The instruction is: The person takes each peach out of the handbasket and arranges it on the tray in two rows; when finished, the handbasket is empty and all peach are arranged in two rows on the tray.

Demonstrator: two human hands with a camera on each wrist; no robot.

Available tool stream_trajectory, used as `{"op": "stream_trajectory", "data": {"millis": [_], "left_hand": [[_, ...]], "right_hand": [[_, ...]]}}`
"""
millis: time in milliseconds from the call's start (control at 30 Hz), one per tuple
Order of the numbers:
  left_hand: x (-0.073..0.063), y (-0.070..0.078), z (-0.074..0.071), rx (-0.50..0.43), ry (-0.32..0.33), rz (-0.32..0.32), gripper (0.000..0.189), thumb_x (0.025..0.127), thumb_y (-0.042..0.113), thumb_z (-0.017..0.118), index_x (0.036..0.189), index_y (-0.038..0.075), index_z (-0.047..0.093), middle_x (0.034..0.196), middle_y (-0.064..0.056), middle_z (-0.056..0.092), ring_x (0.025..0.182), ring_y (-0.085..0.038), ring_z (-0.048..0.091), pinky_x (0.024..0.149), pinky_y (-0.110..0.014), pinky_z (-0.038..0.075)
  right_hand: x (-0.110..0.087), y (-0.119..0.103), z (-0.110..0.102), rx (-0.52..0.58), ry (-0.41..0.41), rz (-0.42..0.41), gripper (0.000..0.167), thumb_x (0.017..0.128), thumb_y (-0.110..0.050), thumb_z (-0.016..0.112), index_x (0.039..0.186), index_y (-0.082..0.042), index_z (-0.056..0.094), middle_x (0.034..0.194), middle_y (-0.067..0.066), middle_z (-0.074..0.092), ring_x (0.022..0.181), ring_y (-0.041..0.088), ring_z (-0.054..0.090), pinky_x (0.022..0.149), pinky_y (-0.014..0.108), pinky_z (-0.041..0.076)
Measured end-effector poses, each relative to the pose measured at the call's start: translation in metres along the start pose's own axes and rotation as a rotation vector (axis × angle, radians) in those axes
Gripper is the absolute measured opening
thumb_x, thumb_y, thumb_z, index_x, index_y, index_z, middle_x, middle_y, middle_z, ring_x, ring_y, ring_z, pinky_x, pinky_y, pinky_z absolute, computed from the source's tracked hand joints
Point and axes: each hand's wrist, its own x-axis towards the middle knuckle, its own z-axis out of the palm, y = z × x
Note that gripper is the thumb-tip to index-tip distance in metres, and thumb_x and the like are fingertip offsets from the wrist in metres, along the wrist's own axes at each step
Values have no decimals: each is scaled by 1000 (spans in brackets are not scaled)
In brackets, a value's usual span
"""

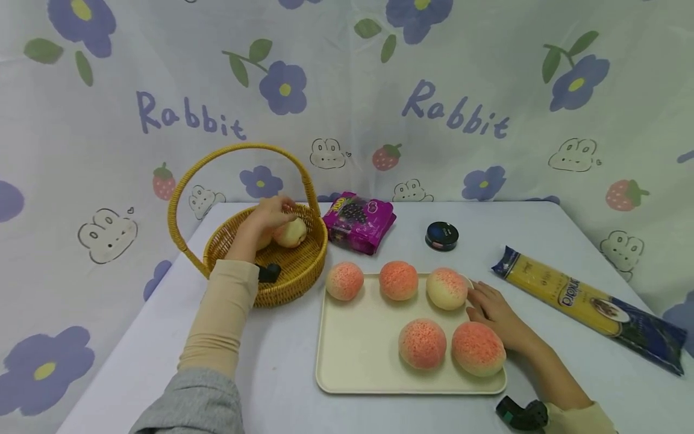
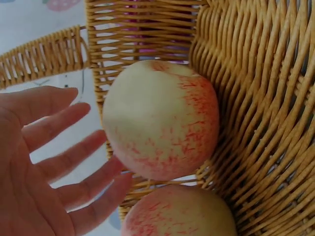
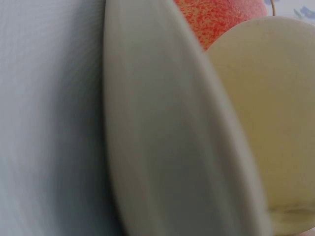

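In the wicker basket lie two pale apples with red streaks, one apple beside the other apple. My left hand reaches over the basket, its fingers spread and fairly straight alongside the nearer fruit, gripping nothing. A cream tray bears several pink-and-yellow peaches. My right hand rests at the tray's right edge, fingers extended close to the back right peach and behind the front right peach. Only the tray's rim and two fruits show in the right wrist view, not the hand.
The basket's tall handle arches over it. Behind the tray lie a purple grape-printed packet and a round black tin. To the right is a long yellow-and-blue pasta packet. A printed cloth hangs behind the table.
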Motion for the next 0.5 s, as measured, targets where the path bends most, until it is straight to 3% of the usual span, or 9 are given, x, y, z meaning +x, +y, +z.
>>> {"op": "stream_trajectory", "data": {"millis": [267,500], "left_hand": [[1,-5,7,-112,-44,-46,42,89,15,55,126,-3,47,125,-25,40,113,-35,38,89,-43,40],[3,-4,9,-53,-78,-97,43,91,14,53,130,1,44,138,-22,30,126,-35,29,97,-45,34]], "right_hand": [[1,0,0,-7,-13,11,46,93,-21,49,133,2,42,140,27,31,129,48,17,96,67,17],[1,2,1,-11,-17,15,47,94,-22,48,134,1,41,141,26,30,129,47,17,96,67,16]]}}
